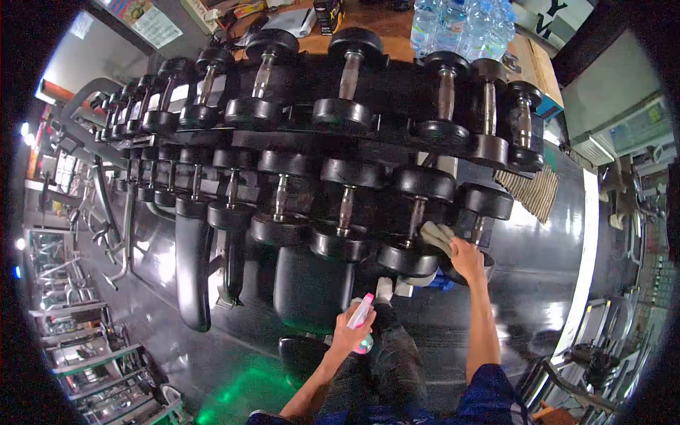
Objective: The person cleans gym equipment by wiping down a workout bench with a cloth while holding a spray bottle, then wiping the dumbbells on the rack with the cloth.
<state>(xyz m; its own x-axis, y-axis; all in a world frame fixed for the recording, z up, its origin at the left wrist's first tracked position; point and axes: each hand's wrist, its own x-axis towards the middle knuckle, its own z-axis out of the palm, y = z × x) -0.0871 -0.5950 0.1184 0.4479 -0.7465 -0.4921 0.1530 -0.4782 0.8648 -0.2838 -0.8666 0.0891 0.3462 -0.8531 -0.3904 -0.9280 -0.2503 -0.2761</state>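
Note:
My left hand point(346, 334) is closed around a spray bottle point(362, 312) with a white and pink top, held low in front of my legs. Bunched in my right hand point(467, 261) is a pale cloth point(438, 236). The cloth lies against the near end of a black dumbbell point(408, 261) on the lower row, by its metal handle. Just right of it is the end dumbbell point(485, 202) of that row, its near end partly hidden by my right hand.
Above runs an upper rack row of dumbbells point(347, 78). Behind it, bottled water packs point(464, 28) stand on a wooden counter point(386, 20). A padded bench point(312, 287) sits below the rack. A striped mat point(531, 193) lies to the right, and gym machines point(92, 340) stand at left.

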